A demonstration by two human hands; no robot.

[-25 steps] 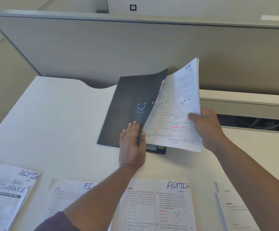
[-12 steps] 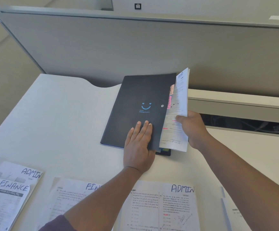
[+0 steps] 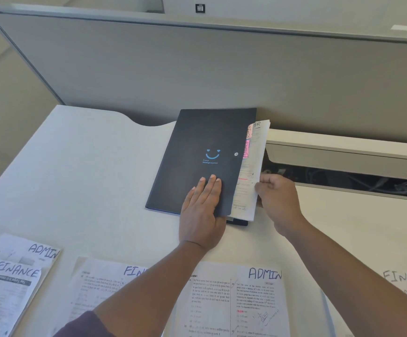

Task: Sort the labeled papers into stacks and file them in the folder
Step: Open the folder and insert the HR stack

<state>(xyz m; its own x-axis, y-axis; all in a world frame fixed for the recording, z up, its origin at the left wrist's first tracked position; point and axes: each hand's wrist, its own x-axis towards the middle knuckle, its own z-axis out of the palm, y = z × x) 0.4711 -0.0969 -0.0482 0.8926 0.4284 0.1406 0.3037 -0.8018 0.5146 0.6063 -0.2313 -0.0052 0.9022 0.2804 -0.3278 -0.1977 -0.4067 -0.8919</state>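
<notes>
L hand (image 3: 203, 210) lay flat, fingers spread, on dark folder (image 3: 205, 159) at far desk (image 3: 76, 178); R hand (image 3: 276, 198) grip pinched HR papers (image 3: 252, 176) half inside. Risk: sheets could buckle/snag on tabs if shoved askew.

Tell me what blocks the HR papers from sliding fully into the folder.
Nothing visible. The right hand holds the HR papers at their outer edge, already partly under the folder cover beside the pink tabs. The left hand presses the cover down; inside is hidden.
</notes>
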